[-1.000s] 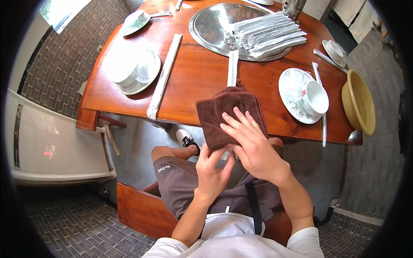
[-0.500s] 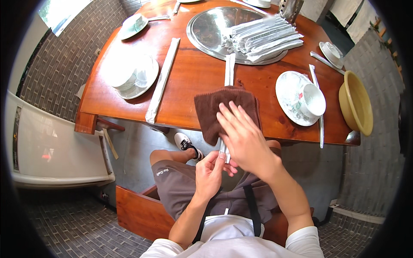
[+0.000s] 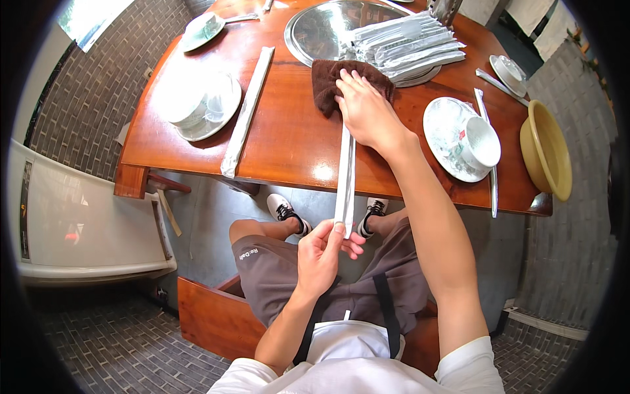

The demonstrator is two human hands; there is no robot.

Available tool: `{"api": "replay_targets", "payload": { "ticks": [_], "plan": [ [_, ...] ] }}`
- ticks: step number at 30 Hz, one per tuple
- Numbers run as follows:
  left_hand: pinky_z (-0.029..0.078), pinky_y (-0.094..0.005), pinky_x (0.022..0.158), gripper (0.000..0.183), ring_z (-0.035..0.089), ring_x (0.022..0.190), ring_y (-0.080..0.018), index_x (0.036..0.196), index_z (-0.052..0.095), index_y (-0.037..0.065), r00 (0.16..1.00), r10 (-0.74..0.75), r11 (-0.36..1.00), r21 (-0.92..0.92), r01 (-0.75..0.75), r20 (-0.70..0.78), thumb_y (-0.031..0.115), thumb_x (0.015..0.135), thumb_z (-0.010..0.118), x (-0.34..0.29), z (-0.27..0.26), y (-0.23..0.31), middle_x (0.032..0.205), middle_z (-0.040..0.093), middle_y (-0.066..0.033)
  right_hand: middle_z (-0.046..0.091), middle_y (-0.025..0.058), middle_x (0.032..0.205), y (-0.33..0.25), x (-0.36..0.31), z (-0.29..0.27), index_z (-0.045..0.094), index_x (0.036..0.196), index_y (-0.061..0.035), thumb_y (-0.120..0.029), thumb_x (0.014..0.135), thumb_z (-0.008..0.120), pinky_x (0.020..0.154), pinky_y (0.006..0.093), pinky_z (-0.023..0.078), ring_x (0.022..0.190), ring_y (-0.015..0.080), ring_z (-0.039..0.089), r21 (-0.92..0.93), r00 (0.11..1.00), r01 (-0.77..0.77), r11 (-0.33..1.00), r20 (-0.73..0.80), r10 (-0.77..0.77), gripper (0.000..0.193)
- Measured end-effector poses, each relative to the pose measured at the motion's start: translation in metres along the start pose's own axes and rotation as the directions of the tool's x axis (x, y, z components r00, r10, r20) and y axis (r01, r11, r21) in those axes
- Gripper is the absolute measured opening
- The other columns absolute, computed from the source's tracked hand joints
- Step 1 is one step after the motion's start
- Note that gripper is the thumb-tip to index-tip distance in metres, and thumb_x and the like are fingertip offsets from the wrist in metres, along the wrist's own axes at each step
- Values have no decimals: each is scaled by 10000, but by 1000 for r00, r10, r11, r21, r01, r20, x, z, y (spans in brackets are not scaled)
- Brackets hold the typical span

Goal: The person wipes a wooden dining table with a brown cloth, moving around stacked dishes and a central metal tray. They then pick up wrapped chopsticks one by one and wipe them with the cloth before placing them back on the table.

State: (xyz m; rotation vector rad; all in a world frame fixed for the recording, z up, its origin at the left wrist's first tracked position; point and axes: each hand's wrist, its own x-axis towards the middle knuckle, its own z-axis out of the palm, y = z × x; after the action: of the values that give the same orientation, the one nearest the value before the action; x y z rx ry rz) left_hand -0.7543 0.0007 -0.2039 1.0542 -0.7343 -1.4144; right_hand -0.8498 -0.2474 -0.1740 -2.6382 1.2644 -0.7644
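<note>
A wooden table (image 3: 289, 141) is topped by a round metal disc (image 3: 318, 36), on whose right part a pile of wrapped packets (image 3: 413, 49) is left. Near-left and near-right of the disc, one plate (image 3: 223, 121) and another plate (image 3: 441, 128) are already set, each with a packet (image 3: 249, 108) alongside. By the disc's near edge, a brown cloth (image 3: 326, 85) is pressed under the right hand (image 3: 367, 111), fingers extended; whether anything is gripped through it cannot be told. Nearer the wearer than the disc, a slim white packet (image 3: 345, 180) is pinched at its near end by the left hand (image 3: 319, 256). Its wiping is judged well advanced, only the far end being covered.
</note>
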Motion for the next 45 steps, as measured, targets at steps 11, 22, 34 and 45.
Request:
{"api": "replay_targets", "payload": {
  "ticks": [11,22,34,45],
  "plan": [
    [605,-308,778,250,725,835,-181,1126,643,-80,999,34,999,-12,-34,-38,135,1087,523,3,2,-3,1005,746,-172,705,57,961,-8,-16,-40,654,1187,45,-213,1082,503,843,287,484,876,106,566,968,904,-117,224,10,428,316],
    [532,-274,813,334,657,922,-122,1202,665,-45,959,268,926,302,-228,-97,-78,910,506,11,-5,-5,1032,725,-59,490,233,1507,-95,-143,-65,562,1352,72,-101,875,673,1217,538,295,1447,413,408,294,966,194,936,111,-234,520],
    [570,-283,691,236,694,766,-148,1049,663,-74,995,73,997,-27,-74,-65,133,1076,555,10,-1,-10,930,730,-112,484,272,1501,-74,-118,-38,510,1384,122,-112,939,603,1216,485,327,1443,409,424,87,971,228,970,50,-233,512],
    [563,-275,694,270,696,763,-142,1067,670,-72,996,48,999,-16,-50,-79,165,1085,541,9,3,-5,919,752,-147,475,288,1506,-4,-10,4,538,1371,98,-170,1029,525,1218,462,317,1449,435,395,161,999,30,986,-22,-27,435]
  ]
}}
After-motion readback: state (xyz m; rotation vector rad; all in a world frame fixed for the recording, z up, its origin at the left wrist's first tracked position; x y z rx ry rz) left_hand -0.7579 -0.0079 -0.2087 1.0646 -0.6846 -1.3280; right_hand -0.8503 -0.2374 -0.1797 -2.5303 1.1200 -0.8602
